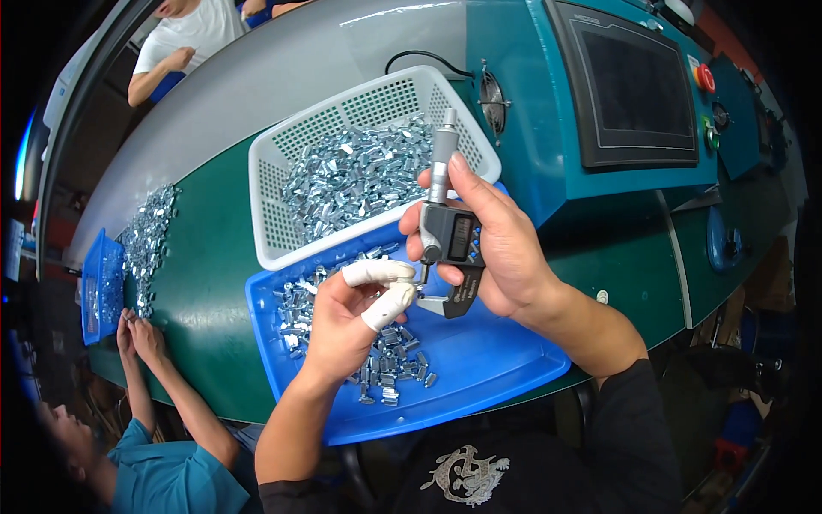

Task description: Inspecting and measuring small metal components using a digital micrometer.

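My right hand point(505, 244) is wrapped round a digital micrometer point(448, 230), its silver thimble pointing up and away from me and its dark frame curving below. My left hand point(351, 317), with white covers on the thumb and a finger, pinches a small metal part at the micrometer's jaws; the fingertips hide most of that part. Beneath both hands lies a blue tray point(479, 368) with many small shiny metal parts point(390, 364) heaped in its left half. Just beyond it, a white perforated basket point(270, 188) holds a large pile of similar parts point(360, 176).
A teal machine housing point(522, 111) with a dark screen point(634, 81) and a red button point(705, 79) stands at the right. On the green table point(205, 257), at the left, a co-worker's hands point(141, 334) are beside a small blue bin point(103, 287) and loose parts. Another person stands beyond.
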`<state>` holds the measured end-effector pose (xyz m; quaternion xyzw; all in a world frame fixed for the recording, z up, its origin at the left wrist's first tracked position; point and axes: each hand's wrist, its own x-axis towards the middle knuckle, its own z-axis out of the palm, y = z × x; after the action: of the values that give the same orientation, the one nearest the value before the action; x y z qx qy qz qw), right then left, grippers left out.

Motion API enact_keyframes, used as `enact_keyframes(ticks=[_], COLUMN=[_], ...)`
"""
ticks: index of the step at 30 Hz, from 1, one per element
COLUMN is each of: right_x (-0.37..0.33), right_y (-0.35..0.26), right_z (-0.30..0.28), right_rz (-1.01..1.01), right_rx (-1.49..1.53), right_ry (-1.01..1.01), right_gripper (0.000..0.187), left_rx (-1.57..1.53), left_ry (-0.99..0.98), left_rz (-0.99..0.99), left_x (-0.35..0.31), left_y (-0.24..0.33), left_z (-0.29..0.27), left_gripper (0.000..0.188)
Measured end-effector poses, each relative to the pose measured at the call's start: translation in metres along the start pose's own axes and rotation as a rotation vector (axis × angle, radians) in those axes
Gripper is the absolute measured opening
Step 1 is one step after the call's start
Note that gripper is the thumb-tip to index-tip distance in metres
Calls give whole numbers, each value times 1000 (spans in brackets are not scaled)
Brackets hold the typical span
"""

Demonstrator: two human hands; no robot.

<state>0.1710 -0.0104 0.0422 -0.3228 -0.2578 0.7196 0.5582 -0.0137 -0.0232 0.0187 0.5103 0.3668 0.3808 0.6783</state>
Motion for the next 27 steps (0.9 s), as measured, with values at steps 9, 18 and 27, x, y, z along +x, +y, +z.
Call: enact_keyframes(ticks=[9,18,27], right_x=[0,-3,1], right_y=[1,1,0], right_z=[0,2,2], right_rz=[-19,-31,-55], right_rx=[-86,-69,-75], right_ry=[12,26,35], right_gripper=[36,38,38], left_rx=[47,4,1224], left_ry=[-15,386,184], left_rz=[-111,122,188], left_x=[6,19,14], left_y=[-2,8,-15], left_z=[-4,-19,-18], left_gripper=[17,40,24])
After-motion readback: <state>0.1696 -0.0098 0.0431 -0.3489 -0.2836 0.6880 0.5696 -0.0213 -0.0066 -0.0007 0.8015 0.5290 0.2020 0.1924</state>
